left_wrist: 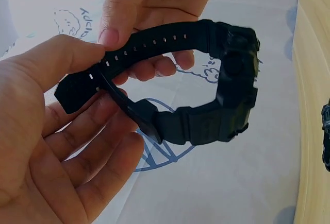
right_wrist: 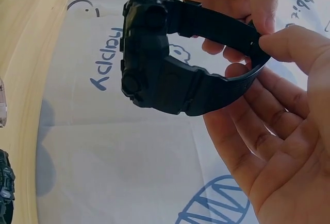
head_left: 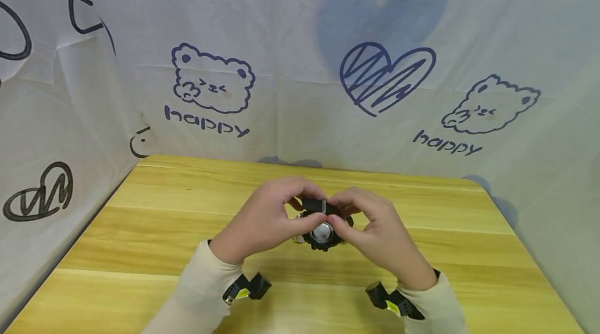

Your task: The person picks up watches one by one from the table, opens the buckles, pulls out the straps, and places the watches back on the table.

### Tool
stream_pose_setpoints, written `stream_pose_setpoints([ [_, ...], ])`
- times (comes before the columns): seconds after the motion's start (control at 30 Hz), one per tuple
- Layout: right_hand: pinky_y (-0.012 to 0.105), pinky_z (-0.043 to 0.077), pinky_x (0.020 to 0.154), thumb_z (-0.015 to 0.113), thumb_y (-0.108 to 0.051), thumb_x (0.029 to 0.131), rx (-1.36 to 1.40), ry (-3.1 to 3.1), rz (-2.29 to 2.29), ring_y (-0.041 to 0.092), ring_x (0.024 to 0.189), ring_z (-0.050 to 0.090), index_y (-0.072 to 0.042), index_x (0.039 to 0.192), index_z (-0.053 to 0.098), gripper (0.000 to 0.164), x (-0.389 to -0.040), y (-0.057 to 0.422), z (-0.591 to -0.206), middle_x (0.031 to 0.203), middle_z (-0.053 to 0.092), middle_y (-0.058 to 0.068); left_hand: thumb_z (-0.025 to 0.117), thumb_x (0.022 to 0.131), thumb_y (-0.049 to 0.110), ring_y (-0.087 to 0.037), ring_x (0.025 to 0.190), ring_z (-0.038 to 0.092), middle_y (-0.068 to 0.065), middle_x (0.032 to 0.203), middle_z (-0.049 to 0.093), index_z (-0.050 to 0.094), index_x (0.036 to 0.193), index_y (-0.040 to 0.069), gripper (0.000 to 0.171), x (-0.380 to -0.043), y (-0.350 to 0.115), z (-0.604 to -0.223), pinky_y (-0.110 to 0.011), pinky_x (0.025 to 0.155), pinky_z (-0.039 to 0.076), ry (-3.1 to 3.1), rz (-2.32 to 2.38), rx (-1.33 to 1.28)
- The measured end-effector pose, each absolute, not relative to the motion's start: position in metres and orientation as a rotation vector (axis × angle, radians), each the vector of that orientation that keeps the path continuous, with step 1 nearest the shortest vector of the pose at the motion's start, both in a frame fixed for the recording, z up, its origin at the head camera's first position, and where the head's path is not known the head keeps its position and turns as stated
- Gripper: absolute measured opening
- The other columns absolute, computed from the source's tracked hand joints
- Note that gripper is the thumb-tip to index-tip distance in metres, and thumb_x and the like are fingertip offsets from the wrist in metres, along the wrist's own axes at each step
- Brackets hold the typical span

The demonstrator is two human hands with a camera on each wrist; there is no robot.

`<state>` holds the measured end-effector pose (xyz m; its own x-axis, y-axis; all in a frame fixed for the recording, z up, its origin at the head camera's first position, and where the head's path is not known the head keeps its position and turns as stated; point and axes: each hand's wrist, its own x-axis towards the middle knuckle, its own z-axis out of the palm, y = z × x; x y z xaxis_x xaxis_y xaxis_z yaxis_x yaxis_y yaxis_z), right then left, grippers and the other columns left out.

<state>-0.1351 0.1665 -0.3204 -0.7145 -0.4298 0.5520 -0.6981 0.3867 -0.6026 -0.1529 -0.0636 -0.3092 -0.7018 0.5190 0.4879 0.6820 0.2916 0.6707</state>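
Black watch (left_wrist: 238, 77), strap (left_wrist: 170, 32) looped, hangs above worktop (head_left: 140, 250); over worktop's far half, left hand (head_left: 269, 217) and right hand (head_left: 375, 219) pinch overlapping strap ends. Light grip, ends aligned and untwisted, gentle easing, likely beats tugging.

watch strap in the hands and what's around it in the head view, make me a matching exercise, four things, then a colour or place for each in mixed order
Things:
1. watch strap
2. table
3. striped heart
4. left sleeve

Colours and places:
A. drawn in blue on the cloth behind the tabletop
B. cream
C. held by the left hand and right hand
D. yellow, with wood grain

Right pairs: 1-C, 2-D, 3-A, 4-B
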Motion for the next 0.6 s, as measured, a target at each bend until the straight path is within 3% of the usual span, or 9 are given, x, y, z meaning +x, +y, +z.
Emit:
stream_pose_setpoints([
  [0.6,0.034,0.061,0.076,0.074,0.002,0.091,0.928,-2.347,1.280,0.012,0.087,0.069,-0.015,0.109,0.071,0.025,-0.1357,0.1703,-0.3203,0.101,0.073,-0.003,0.082,0.090,0.021,-0.007,0.086,0.070,0.008,0.098,0.074,0.077,0.108,0.015,0.019,-0.1517,-0.0702,-0.3036,-0.032,0.075,0.059,-2.335,-1.572,-0.976],
])
